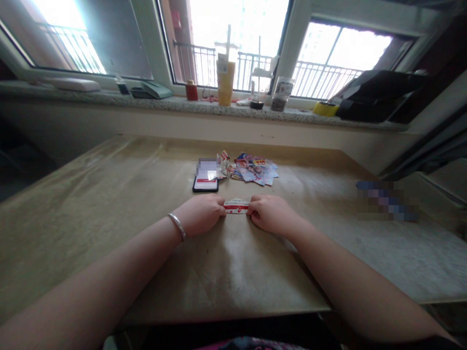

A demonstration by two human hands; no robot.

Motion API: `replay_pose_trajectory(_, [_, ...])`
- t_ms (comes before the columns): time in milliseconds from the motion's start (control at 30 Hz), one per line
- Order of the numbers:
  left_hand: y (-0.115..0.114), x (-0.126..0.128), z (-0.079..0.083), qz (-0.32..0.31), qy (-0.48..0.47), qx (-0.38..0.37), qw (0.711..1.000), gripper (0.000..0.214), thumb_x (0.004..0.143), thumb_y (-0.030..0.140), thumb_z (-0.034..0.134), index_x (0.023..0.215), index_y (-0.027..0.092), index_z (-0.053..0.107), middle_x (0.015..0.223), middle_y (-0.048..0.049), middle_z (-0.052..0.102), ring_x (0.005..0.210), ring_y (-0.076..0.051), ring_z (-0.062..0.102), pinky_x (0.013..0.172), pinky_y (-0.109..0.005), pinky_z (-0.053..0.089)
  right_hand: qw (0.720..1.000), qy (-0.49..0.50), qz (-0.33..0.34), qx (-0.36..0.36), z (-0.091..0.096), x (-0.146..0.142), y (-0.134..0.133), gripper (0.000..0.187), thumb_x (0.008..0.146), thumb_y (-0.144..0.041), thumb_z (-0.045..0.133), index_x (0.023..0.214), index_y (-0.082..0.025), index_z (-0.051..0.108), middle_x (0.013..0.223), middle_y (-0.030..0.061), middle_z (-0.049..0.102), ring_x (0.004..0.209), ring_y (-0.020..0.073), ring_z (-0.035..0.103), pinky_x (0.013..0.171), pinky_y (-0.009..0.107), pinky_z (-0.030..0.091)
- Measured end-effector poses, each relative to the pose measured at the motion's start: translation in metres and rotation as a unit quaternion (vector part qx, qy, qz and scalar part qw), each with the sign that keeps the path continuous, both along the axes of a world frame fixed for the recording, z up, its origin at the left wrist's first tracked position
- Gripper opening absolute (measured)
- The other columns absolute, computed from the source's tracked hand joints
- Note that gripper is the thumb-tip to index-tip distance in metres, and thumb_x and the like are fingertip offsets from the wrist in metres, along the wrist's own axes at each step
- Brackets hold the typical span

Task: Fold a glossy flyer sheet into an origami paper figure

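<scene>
The desk (pixel 109 199) spreads out before me under a pale tan cover, taking up most of my view. Beyond its far edge, the windows (pixel 237 29) let in bright light above a long speckled sill (pixel 146 103). At the right end of that sill sits a bulky black thing (pixel 375 99), too dark for me to name. On the desk, well to my right, lies a blurred, bluish strip-shaped thing (pixel 386 201). Past my hands, a loose pile of printed cards (pixel 257 172) lies fanned out and overlapping. The tall cup (pixel 225 82) on the sill holds something yellow and has a straw. My left hand (pixel 206 214) and right hand (pixel 272 214) face each other over the near middle of the desk, fingers curled in, each pinching one end of the paper (pixel 236 207). Just beyond my left hand lies the phone (pixel 206 184), screen up, with crumpled wrappers (pixel 226 169) between it and the cards. The paper, pale with a red band, stretches between my fingertips, nearer me than the cards. Around my left wrist is a silvery bracelet (pixel 177 227).
</scene>
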State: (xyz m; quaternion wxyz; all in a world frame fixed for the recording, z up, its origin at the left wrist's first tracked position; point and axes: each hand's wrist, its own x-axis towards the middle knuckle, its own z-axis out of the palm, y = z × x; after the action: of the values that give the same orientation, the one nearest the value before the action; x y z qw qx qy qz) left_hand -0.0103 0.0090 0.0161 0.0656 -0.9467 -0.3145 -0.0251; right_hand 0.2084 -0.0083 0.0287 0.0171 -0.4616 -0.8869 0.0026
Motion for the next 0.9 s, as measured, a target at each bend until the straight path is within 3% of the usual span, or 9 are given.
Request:
replay_pose_trajectory(133, [-0.002,-0.001,0.003,0.009,-0.026,-0.003,1.0,0.023,0.083,0.011,0.047,0.08,0.017,0.069,0.078,-0.0056,0.062,0.072,-0.016,0.057,0.064,-0.027,0.045,0.999,0.039,0.014,0.006,-0.004,0.003,0.001,0.023,0.08,-0.018,0.048,0.084,-0.022,0.071,0.092,0.0047,0.065,0.083,0.0172,0.059,0.071,0.025,0.042])
replay_pose_trajectory(300, [0.0,-0.003,0.001,-0.021,-0.04,0.017,0.999,0.026,0.083,0.014,0.046,0.1,0.019,0.064,0.086,-0.0049,0.061,0.078,-0.017,0.058,0.068,-0.027,0.046,0.99,0.129,0.044,0.025,-0.014,0.005,0.006,0.019,0.078,-0.014,0.05,0.08,-0.019,0.068,0.102,0.0064,0.062,0.095,0.0175,0.055,0.082,0.026,0.042])
replay_pose_trajectory(433, [0.001,-0.003,-0.004,-0.047,-0.052,0.022,0.997,0.033,0.088,0.018,0.044,0.114,0.028,0.06,0.088,-0.0036,0.061,0.078,-0.016,0.057,0.068,-0.026,0.046,0.989,0.143,0.045,0.01,-0.016,0.006,0.008,0.018,0.077,-0.012,0.05,0.081,-0.018,0.067,0.101,0.006,0.064,0.097,0.0173,0.055,0.083,0.026,0.041])
replay_pose_trajectory(667, [0.001,-0.004,-0.007,-0.064,-0.086,0.004,0.994,0.03,0.089,0.017,0.044,0.11,0.026,0.064,0.099,-0.0052,0.061,0.089,-0.016,0.057,0.078,-0.028,0.047,0.991,0.132,-0.01,0.01,-0.016,0.003,0.008,0.026,0.086,-0.02,0.046,0.097,-0.021,0.069,0.093,0.0047,0.067,0.084,0.016,0.059,0.074,0.026,0.042])
replay_pose_trajectory(900, [0.0,-0.003,-0.008,-0.066,-0.085,0.005,0.994,0.028,0.088,0.017,0.046,0.11,0.021,0.062,0.096,-0.0067,0.06,0.088,-0.017,0.056,0.079,-0.028,0.048,0.985,0.169,0.031,0.023,-0.023,0.003,0.011,0.021,0.083,-0.02,0.053,0.095,-0.019,0.07,0.101,0.0066,0.066,0.095,0.0173,0.057,0.086,0.029,0.042])
